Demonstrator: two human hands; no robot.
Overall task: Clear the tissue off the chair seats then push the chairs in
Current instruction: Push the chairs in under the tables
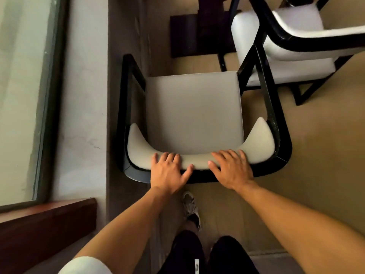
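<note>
A black-framed chair (194,113) with a pale grey seat stands right below me, its curved padded backrest nearest to me. The seat is bare; no tissue shows on it. My left hand (167,172) lies flat on the backrest top, left of centre, fingers spread over the padding. My right hand (232,168) rests on the same backrest to the right, fingers spread, palm down. Both hands press on the chair back without wrapping around it. A second chair (292,46) of the same kind stands at the upper right, its seat also bare where visible.
A pale wall or pillar (83,95) and a glass pane (21,95) run along the left, close to the chair's left arm. A dark table base (197,34) sits on the floor ahead. A dark wooden ledge (45,220) is at the lower left. My foot (190,209) is behind the chair.
</note>
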